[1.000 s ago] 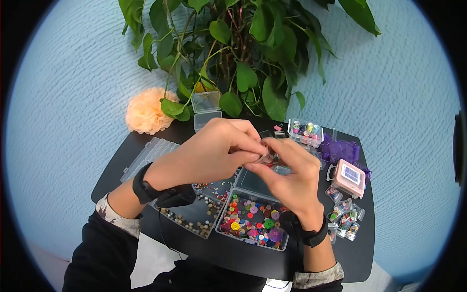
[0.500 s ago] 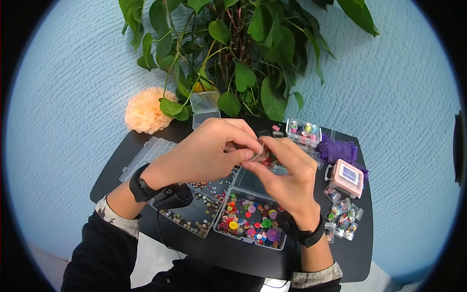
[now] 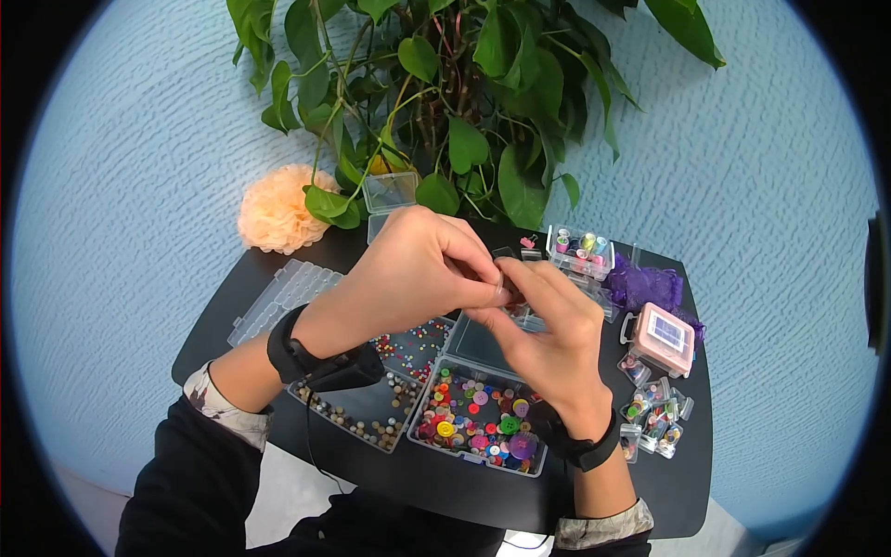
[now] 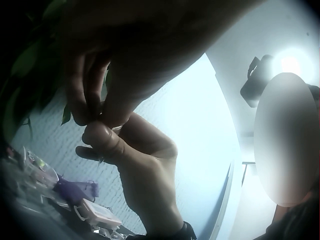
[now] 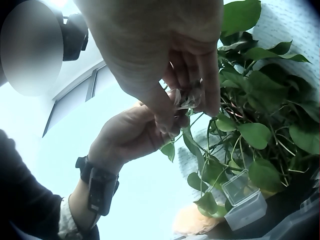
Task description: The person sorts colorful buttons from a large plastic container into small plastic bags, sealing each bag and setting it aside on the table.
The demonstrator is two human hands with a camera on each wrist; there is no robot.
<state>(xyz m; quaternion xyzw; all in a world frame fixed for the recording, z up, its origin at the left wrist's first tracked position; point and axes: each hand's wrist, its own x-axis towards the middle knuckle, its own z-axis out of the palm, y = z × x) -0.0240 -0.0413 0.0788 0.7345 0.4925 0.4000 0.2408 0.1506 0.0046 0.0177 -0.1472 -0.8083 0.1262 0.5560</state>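
Observation:
Both hands meet above the middle of the dark table. They hold a small clear plastic bag [image 5: 190, 98] between them, its contents mostly hidden by fingers. My left hand [image 3: 408, 265] pinches the bag's edge between thumb and fingertips. On the other side my right hand [image 3: 560, 339] grips it between thumb and curled fingers. Below the right hand, an open clear box [image 3: 441, 449] contains many colourful buttons [image 3: 481, 420]. Under the left wrist, a compartment box [image 3: 360, 399] has wooden-looking beads in its near section and tiny coloured beads behind.
Several small filled bags [image 3: 657, 418] lie at the right, near a pink-lidded case [image 3: 664, 339] and purple mesh [image 3: 642, 285]. Behind stands a clear box of thread spools [image 3: 583, 249]. A gridded clear lid [image 3: 283, 302] lies left; a peach pompom [image 3: 286, 212] and leafy plant [image 3: 464, 111] are at the back.
My left hand has shifted slightly, its wrist moving right and its fingers changing their pinch along the bag's edge. The right hand stays nearly in place, gripping the bag throughout.

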